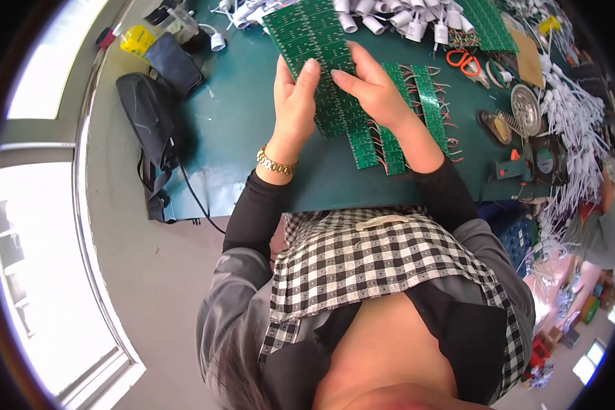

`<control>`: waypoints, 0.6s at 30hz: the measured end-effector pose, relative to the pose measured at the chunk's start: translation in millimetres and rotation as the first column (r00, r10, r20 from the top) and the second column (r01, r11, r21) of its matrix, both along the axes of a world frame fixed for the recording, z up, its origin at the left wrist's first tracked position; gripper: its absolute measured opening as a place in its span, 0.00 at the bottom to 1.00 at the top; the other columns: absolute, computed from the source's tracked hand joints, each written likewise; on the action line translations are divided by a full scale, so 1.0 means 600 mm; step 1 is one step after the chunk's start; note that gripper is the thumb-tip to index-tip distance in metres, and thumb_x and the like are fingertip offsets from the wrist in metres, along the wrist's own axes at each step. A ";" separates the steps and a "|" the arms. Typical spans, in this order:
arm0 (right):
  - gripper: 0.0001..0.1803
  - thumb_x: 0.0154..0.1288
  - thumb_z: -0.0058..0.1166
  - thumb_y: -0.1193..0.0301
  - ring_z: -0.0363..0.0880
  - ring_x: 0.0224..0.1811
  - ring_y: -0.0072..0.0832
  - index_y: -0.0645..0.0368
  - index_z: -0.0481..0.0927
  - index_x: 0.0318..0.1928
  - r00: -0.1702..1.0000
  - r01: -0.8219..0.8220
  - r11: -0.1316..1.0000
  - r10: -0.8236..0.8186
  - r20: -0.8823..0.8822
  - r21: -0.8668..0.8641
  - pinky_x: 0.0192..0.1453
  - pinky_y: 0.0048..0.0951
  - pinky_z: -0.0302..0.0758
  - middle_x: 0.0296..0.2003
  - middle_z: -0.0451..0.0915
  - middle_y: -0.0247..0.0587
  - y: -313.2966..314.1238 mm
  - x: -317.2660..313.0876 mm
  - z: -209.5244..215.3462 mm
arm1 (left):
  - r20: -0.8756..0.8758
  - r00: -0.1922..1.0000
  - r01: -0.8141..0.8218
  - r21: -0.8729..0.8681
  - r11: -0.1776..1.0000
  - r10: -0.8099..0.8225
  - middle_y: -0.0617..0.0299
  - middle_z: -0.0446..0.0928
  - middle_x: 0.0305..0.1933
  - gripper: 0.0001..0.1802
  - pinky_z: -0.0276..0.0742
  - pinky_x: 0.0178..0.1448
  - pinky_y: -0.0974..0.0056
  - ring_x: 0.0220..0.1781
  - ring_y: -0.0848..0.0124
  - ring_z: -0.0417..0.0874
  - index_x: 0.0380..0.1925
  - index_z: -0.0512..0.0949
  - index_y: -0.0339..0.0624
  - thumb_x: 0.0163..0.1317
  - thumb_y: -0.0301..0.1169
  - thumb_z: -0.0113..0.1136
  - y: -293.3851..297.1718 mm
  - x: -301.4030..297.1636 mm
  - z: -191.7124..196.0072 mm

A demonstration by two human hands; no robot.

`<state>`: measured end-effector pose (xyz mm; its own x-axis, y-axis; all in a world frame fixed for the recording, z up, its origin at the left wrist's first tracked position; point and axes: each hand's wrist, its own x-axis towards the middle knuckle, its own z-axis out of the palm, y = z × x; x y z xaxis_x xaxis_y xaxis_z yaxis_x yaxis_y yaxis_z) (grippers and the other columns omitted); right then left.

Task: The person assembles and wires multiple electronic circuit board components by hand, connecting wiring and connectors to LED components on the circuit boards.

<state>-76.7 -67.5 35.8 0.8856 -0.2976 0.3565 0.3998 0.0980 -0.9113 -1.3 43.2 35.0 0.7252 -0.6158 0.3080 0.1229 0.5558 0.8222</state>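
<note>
Both hands, left (294, 102) and right (372, 89), gripping a large green circuit board (314, 48) by its near edge. Smaller wired boards (396, 130) just right; bare green tabletop (232, 130) left.

Before you on the green work table (253, 123): a long green circuit board panel (314, 48) lying between your left hand (295, 102) and right hand (372, 85); green circuit strips with red wires (396, 130) under and right of it; orange-handled scissors (466, 63) farther right; white plastic sockets (403, 17) behind; a black fabric bag (150, 119) over the table's left edge
</note>
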 end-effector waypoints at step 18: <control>0.12 0.65 0.52 0.70 0.75 0.37 0.16 0.64 0.76 0.45 0.977 0.210 0.976 -0.208 0.037 -0.064 0.42 0.21 0.73 0.36 0.81 0.35 0.080 -0.031 0.038 | 0.383 0.882 -0.312 0.042 0.949 0.273 0.62 0.75 0.44 0.16 0.69 0.51 0.71 0.45 0.76 0.73 0.48 0.69 0.34 0.66 0.34 0.53 0.054 -0.052 0.049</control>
<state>-95.2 -19.7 58.7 0.7948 -0.4498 0.4074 0.4323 -0.0516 -0.9003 -32.8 75.5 64.6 0.7238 -0.4348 0.5358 -0.3544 0.4321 0.8293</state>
